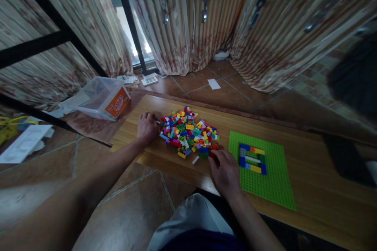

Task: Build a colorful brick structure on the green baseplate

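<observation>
Picking through the loose bricks point(188, 130) appeared to be the step in hand. Your left hand point(147, 126) was at the pile's left edge, fingers curled; your right hand point(226, 170) was at its near right edge, beside a red brick point(214, 146). Whether either grip was clamped on a piece could not be told. The pile lay on the worktop point(315, 200), left of a green baseplate point(273, 188) bearing assembled bricks point(252, 159). The next move, in judgement, called for pinching one brick free of its neighbours.

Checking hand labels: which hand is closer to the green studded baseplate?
The right hand, between the toy brick pile and the baseplate; the left hand is at the pile's opposite side.
</observation>
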